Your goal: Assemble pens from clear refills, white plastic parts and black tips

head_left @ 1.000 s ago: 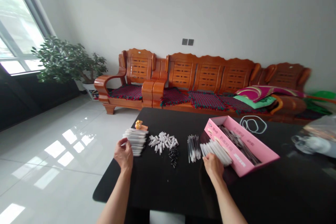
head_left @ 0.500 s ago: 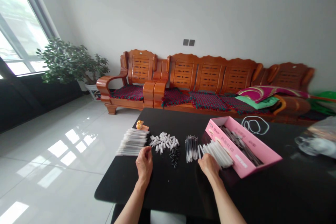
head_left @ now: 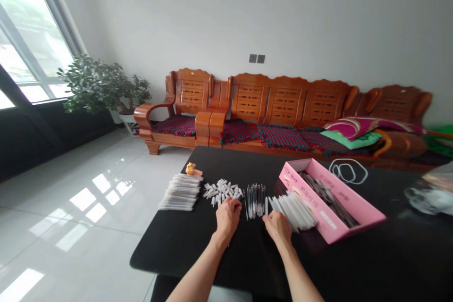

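Pink box (head_left: 356, 202): lies open on the black counter (head_left: 212, 255), with dark thin sticks (head_left: 327, 198) lying inside it.
White tubes (head_left: 296, 206): a heap of them leans on the left wall of the pink box and touches it.
Right hand (head_left: 278, 227): sits just left of the pink box, at the near end of the white tubes. Its fingers are bent down and touch the heap. I cannot tell if they have hold of a tube.
Clear refills (head_left: 255, 196): a small bunch, left of the pink box, just past the white tubes. They lie between the two hands, a bit farther away.
Left hand (head_left: 228, 217): lies farther left of the pink box than the right hand, close beside the clear refills. Its fingers are curled down onto the counter and hide what is under them, so I cannot tell if they hold anything.
White caps (head_left: 222, 190): a loose pile well left of the pink box, just beyond the left hand.
White bundle (head_left: 180, 192): a neat stack of long white tubes, the farthest left from the pink box, near the counter's edge.
Orange toy (head_left: 191, 168): small, stands just behind the white bundle.
White loops (head_left: 346, 171): lie flat just behind the pink box.
Clear bag (head_left: 430, 193): right of the pink box, blurry.
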Available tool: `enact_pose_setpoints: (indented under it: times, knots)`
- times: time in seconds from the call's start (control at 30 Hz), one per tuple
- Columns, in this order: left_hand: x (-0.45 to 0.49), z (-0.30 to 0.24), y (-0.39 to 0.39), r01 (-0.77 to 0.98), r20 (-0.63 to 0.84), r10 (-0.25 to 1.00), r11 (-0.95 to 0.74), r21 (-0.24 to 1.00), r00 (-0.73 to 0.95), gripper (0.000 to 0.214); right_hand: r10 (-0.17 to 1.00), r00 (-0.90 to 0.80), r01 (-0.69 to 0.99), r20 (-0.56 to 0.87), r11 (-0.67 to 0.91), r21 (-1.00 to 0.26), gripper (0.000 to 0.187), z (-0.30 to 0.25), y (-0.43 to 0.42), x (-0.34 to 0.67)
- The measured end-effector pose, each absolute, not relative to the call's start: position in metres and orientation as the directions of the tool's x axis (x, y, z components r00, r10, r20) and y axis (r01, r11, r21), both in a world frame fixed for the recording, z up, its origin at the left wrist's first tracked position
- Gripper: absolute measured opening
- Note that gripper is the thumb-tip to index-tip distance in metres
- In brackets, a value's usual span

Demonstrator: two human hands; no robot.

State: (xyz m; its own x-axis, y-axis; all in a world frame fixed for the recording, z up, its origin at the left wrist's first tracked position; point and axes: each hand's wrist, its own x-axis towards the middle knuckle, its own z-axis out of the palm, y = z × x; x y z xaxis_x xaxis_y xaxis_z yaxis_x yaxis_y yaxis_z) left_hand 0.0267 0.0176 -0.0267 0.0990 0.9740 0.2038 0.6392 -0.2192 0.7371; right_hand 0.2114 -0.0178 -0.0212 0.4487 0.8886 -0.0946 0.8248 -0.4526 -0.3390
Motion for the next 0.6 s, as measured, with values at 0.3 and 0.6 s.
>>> enact_pose_setpoints:
  times: [0.3, 0.6]
  knots:
    - [0.085, -0.02, 0.027, 0.829, 0.11, 0.966, -0.257, 0.497, 0.234, 0.022, 0.874, 0.481, 0.798, -0.076, -0.472, -0.375, 0.023, -0.022, -0.022, 0.209]
    - [0.096, -0.028, 0.036, 0.859, -0.018, 0.986, -0.138, 0.493, 0.169, 0.027, 0.878, 0.476, 0.789, -0.056, -0.454, -0.413, 0.022, -0.026, -0.022, 0.211]
